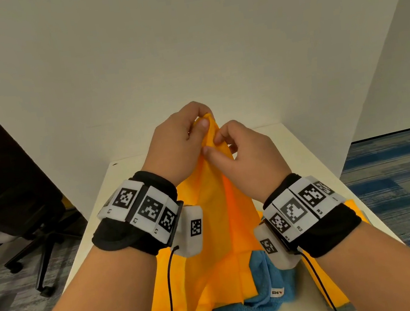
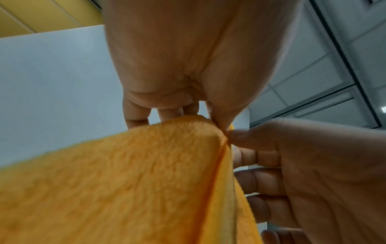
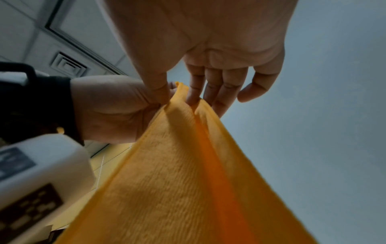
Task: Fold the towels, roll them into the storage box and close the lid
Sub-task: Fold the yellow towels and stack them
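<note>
Two hands (image 1: 182, 134), one orange towel (image 1: 210, 234), seemingly one blue towel (image 1: 263, 303).

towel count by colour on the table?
Orange towel: 1, pinched at its top by left hand and right hand.
Blue towel: 1, lying under it.
Total: 2 towels in view.

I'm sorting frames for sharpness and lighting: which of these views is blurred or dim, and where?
Head view: evenly lit and sharp on both hands, left hand and right hand, with wide-angle bending at the edges. Left wrist view: the orange towel is smeared soft in the foreground. Right wrist view: dimmer, with the towel's weave clearer and the near wrist unit blurred.
</note>
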A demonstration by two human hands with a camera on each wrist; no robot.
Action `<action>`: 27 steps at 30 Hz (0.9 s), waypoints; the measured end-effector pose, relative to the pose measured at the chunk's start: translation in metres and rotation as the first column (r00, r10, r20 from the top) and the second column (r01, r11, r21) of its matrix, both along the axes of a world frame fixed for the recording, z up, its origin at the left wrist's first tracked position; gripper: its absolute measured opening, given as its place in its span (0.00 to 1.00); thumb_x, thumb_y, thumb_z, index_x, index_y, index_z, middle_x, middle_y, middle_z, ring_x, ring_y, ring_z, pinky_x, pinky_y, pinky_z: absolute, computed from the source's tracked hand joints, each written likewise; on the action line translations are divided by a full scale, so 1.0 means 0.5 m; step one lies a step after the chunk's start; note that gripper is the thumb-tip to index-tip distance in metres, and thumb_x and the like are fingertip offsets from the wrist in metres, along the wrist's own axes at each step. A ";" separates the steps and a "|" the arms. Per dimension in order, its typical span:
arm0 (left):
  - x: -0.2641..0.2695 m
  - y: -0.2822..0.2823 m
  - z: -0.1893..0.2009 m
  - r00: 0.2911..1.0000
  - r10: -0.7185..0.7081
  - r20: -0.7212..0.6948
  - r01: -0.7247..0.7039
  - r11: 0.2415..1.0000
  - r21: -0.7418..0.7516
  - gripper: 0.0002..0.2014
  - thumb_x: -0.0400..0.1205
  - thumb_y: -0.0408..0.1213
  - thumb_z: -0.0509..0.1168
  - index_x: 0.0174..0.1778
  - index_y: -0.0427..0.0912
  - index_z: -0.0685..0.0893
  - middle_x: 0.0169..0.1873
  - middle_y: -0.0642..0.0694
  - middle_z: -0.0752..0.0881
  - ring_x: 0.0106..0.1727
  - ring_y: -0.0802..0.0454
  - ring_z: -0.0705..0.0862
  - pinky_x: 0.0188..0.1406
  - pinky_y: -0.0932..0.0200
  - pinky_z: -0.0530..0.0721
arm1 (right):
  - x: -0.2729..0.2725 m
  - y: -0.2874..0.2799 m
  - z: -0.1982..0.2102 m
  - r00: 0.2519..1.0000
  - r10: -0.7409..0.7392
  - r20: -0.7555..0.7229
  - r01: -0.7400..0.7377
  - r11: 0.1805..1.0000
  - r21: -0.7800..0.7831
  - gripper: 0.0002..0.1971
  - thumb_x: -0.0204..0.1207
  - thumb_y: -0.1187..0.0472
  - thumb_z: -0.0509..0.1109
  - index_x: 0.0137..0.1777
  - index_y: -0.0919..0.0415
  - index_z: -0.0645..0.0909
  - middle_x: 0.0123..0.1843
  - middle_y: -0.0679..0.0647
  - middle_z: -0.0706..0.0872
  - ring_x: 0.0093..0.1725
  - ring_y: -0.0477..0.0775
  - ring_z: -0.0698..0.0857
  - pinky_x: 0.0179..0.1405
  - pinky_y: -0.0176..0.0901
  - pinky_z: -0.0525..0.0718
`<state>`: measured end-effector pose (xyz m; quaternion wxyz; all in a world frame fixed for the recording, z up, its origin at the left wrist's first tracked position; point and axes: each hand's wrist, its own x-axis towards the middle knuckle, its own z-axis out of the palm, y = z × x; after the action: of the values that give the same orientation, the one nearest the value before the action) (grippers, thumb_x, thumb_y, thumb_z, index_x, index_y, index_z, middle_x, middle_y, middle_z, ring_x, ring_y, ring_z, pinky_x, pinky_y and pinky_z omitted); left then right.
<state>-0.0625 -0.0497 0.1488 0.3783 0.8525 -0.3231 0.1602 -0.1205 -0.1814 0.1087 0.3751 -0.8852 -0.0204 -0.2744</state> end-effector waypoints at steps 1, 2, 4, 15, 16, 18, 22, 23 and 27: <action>-0.002 -0.001 0.003 1.000 -0.016 0.014 0.016 1.000 -0.001 0.08 0.87 0.35 0.57 0.54 0.49 0.81 0.29 0.59 0.75 0.32 0.67 0.74 0.32 0.75 0.68 | 0.001 0.000 0.000 1.000 -0.007 -0.005 0.007 1.000 -0.005 0.13 0.75 0.40 0.65 0.49 0.48 0.76 0.42 0.42 0.82 0.44 0.47 0.81 0.49 0.55 0.82; -0.003 -0.002 0.005 0.999 -0.031 0.034 0.031 1.000 0.004 0.08 0.87 0.35 0.57 0.55 0.49 0.81 0.32 0.59 0.77 0.35 0.67 0.75 0.34 0.74 0.69 | 0.002 0.001 0.001 1.000 -0.010 -0.007 0.010 1.000 -0.011 0.14 0.75 0.39 0.64 0.48 0.48 0.76 0.41 0.43 0.82 0.44 0.47 0.82 0.49 0.55 0.82; -0.005 -0.004 0.009 0.995 -0.054 0.083 0.052 0.998 0.032 0.09 0.87 0.35 0.56 0.57 0.48 0.81 0.41 0.53 0.82 0.42 0.61 0.77 0.40 0.70 0.72 | 0.003 0.002 0.002 1.000 -0.002 -0.004 0.002 1.000 -0.016 0.14 0.76 0.40 0.61 0.43 0.50 0.76 0.38 0.45 0.82 0.41 0.49 0.82 0.45 0.54 0.82; 0.021 0.037 0.042 0.988 -0.028 0.155 0.018 0.998 0.067 0.10 0.88 0.37 0.55 0.57 0.50 0.80 0.50 0.45 0.83 0.52 0.51 0.78 0.48 0.69 0.71 | 0.007 -0.030 -0.009 0.936 0.151 -0.319 -0.193 0.975 -0.106 0.18 0.81 0.52 0.63 0.45 0.70 0.81 0.45 0.64 0.85 0.45 0.61 0.83 0.48 0.53 0.81; 0.023 0.043 0.047 0.987 -0.021 0.158 0.011 0.998 0.062 0.09 0.88 0.36 0.55 0.56 0.51 0.80 0.51 0.46 0.83 0.51 0.53 0.77 0.48 0.72 0.69 | 0.006 -0.032 -0.012 0.912 0.161 -0.378 -0.218 0.970 -0.112 0.19 0.82 0.51 0.63 0.44 0.70 0.80 0.44 0.65 0.83 0.45 0.62 0.83 0.46 0.50 0.79; 0.028 0.055 0.056 0.985 -0.025 0.170 0.018 0.999 0.043 0.10 0.88 0.34 0.55 0.54 0.53 0.79 0.51 0.50 0.81 0.49 0.60 0.75 0.45 0.80 0.67 | 0.008 -0.035 -0.023 0.852 0.182 -0.491 -0.270 0.956 -0.115 0.20 0.82 0.48 0.62 0.42 0.67 0.79 0.42 0.65 0.81 0.43 0.61 0.82 0.41 0.49 0.76; 0.035 0.073 0.070 0.978 -0.017 0.207 0.021 1.000 -0.017 0.10 0.88 0.34 0.55 0.53 0.54 0.78 0.47 0.56 0.79 0.45 0.72 0.74 0.44 0.83 0.66 | 0.020 -0.038 -0.069 0.742 0.179 -0.646 -0.331 0.936 -0.121 0.20 0.82 0.45 0.61 0.37 0.60 0.73 0.35 0.57 0.75 0.34 0.52 0.75 0.34 0.43 0.70; 0.037 0.077 0.072 0.977 -0.001 0.213 0.008 0.999 -0.031 0.10 0.87 0.34 0.55 0.52 0.53 0.78 0.44 0.59 0.78 0.44 0.75 0.73 0.43 0.83 0.66 | 0.023 -0.041 -0.082 0.724 0.166 -0.669 -0.334 0.933 -0.131 0.21 0.82 0.44 0.61 0.36 0.61 0.72 0.34 0.57 0.74 0.33 0.52 0.74 0.33 0.43 0.70; 0.050 0.101 0.065 0.970 0.131 0.203 -0.116 0.990 -0.082 0.10 0.87 0.34 0.55 0.53 0.52 0.79 0.38 0.61 0.75 0.41 0.70 0.73 0.40 0.78 0.66 | 0.025 -0.067 -0.106 0.727 0.055 -0.684 -0.279 0.934 -0.221 0.23 0.83 0.43 0.60 0.30 0.58 0.69 0.30 0.53 0.72 0.30 0.48 0.72 0.29 0.39 0.65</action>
<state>-0.0377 0.0005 0.1812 0.3610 0.8359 -0.3016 0.2828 -0.1079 -0.2146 0.0558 0.2374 -0.9659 -0.0083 0.1029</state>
